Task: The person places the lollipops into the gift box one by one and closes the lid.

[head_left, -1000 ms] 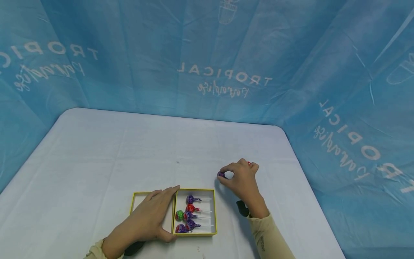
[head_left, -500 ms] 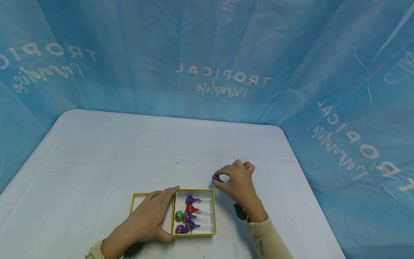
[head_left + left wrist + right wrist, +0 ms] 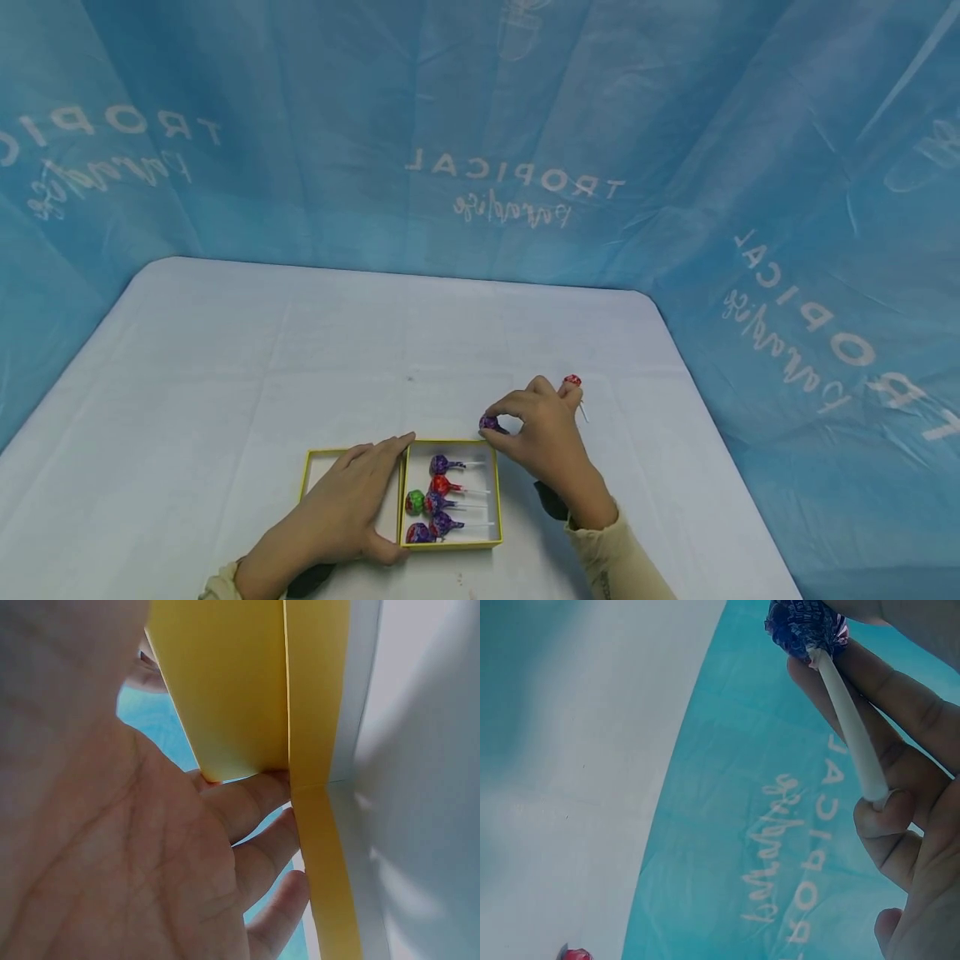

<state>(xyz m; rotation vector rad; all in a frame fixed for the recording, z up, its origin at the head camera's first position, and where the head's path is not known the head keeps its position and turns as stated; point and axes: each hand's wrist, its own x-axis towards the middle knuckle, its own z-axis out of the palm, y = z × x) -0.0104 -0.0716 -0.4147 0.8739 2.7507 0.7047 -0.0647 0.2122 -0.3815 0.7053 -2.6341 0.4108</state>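
Note:
My right hand [image 3: 550, 435] pinches a purple-wrapped lollipop [image 3: 488, 423] by its head, just above the far right corner of a yellow-edged box [image 3: 461, 546]. In the right wrist view, the white stick of that lollipop [image 3: 802, 626] slants down to a curled finger. Several wrapped lollipops lie in the box: purple ones, a red one [image 3: 441, 484] and a green one [image 3: 415, 501]. My left hand [image 3: 341, 500] spans the box's left side, fingers at the far edge and thumb at the near one. Its fingers [image 3: 274, 840] touch the yellow wall in the left wrist view.
Another yellow-edged, white-lined part [image 3: 318, 458] adjoins the box on the left, partly under my left hand. A red lollipop [image 3: 573, 380] lies on the white tabletop [image 3: 300, 333] beyond my right hand. A blue printed curtain [image 3: 337, 125] surrounds the table.
My right hand has moved left and nearer with the purple lollipop, up to the box's far right corner. More of the red lollipop beyond it shows. The left hand keeps its place.

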